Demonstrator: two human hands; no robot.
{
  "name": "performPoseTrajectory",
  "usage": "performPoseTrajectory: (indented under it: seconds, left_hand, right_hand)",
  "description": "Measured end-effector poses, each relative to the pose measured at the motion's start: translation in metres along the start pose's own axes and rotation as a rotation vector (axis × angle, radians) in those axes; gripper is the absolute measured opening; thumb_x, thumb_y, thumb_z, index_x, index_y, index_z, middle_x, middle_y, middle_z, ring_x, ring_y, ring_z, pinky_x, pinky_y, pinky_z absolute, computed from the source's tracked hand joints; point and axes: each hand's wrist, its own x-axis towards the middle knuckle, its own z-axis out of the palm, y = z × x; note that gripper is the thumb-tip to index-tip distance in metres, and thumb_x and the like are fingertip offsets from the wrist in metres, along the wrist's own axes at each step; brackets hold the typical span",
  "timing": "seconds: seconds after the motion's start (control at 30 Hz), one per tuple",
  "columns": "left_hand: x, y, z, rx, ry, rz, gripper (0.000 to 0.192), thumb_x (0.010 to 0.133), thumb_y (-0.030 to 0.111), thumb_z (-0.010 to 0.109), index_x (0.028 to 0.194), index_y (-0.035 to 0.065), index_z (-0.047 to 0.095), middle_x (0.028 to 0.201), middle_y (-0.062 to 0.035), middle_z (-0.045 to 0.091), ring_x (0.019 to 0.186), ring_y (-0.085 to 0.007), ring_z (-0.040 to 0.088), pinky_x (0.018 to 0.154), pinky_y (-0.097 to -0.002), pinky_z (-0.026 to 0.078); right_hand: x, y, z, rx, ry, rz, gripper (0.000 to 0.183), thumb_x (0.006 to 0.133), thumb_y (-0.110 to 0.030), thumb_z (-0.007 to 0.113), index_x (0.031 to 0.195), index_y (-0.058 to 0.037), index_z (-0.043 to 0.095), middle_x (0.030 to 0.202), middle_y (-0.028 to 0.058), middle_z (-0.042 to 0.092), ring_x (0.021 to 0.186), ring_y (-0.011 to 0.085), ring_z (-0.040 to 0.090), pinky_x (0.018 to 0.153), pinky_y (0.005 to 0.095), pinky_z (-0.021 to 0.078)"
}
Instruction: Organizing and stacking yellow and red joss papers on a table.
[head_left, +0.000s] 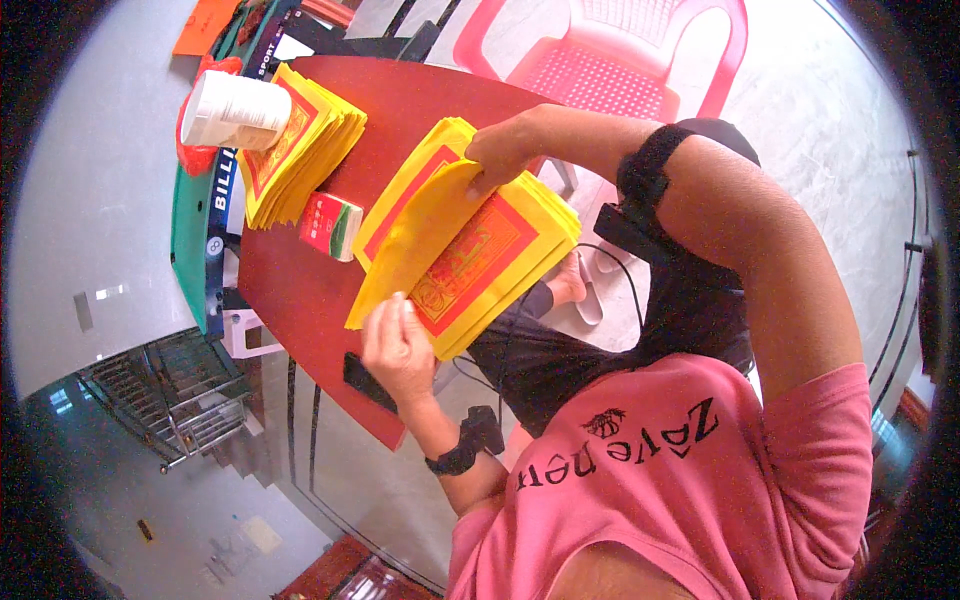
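A pile of yellow joss paper (480, 259) with red panels and gold print lies at the near edge of the red table (420, 90). One yellow sheet (424, 217) is raised from it, its plain back showing. My right hand (506, 150) grips this sheet at its far right end, thumb along the fold. At the opposite end, the bent fingers of my left hand (397, 341) hold the sheet's edge; the fingertips partly cover the contact. Left of the raised sheet, more printed paper (401, 199) shows from under it. Both forearms wear black straps with small devices.
A white tub (236, 111) stands on a second stack of yellow paper (300, 157). Beside that stack lies a red and green packet (330, 225). A black flat object (367, 381) lies by my left wrist. Beyond are a pink plastic chair (600, 75) and a toy-like billiard table (191, 262).
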Motion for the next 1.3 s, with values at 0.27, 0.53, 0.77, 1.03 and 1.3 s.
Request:
performPoseTrajectory:
  seconds: [0.27, 0.53, 0.77, 1.03, 1.3]
  left_hand:
    - [-0.029, -0.012, 0.024, -0.037, -0.578, -0.047, 0.040, 0.062, 0.014, 0.063, 0.100, 0.0026, 0.053, 0.102, -0.0172, 0.046, 0.095, -0.0313, 0.042, 0.082, -0.0365, 0.036]
    - [-0.022, -0.003, 0.025, 0.051, -0.658, -0.047, 0.057, 0.057, 0.019, 0.068, 0.108, 0.0051, 0.048, 0.108, -0.0169, 0.043, 0.100, -0.0316, 0.040, 0.087, -0.0359, 0.032]
    - [-0.021, -0.002, 0.025, 0.041, -0.642, -0.057, 0.053, 0.056, 0.019, 0.068, 0.105, 0.0050, 0.051, 0.104, -0.0167, 0.044, 0.097, -0.0311, 0.041, 0.084, -0.0366, 0.034]
    - [-0.020, -0.005, 0.024, 0.017, -0.660, -0.075, 0.052, 0.057, 0.019, 0.068, 0.104, 0.0057, 0.051, 0.102, -0.0157, 0.045, 0.095, -0.0309, 0.042, 0.082, -0.0363, 0.035]
    - [-0.021, -0.008, 0.023, -0.030, -0.642, -0.085, 0.045, 0.058, 0.017, 0.067, 0.100, 0.0052, 0.054, 0.103, -0.0163, 0.046, 0.095, -0.0320, 0.043, 0.082, -0.0366, 0.036]
  right_hand:
    - [0.002, -0.004, -0.003, -0.059, -0.021, -0.022, 0.040, 0.081, -0.033, 0.045, 0.102, 0.0007, 0.050, 0.092, 0.0129, 0.057, 0.083, 0.0256, 0.055, 0.074, 0.0323, 0.0435]
    - [0.002, -0.005, -0.003, -0.047, -0.038, -0.033, 0.038, 0.080, -0.031, 0.047, 0.102, 0.0007, 0.050, 0.092, 0.0140, 0.056, 0.082, 0.0270, 0.054, 0.073, 0.0334, 0.0430]
    - [0.000, -0.008, -0.004, -0.116, -0.033, -0.014, 0.035, 0.080, -0.027, 0.049, 0.103, -0.0010, 0.050, 0.094, 0.0131, 0.056, 0.085, 0.0265, 0.054, 0.075, 0.0334, 0.0424]
    - [0.000, -0.006, -0.002, -0.039, -0.044, -0.020, 0.032, 0.080, -0.024, 0.049, 0.104, -0.0033, 0.050, 0.096, 0.0107, 0.056, 0.087, 0.0244, 0.054, 0.077, 0.0319, 0.0421]
    - [0.002, -0.005, -0.002, -0.079, -0.038, -0.032, 0.035, 0.078, -0.026, 0.052, 0.105, -0.0037, 0.050, 0.097, 0.0120, 0.055, 0.088, 0.0266, 0.053, 0.078, 0.0330, 0.0411]
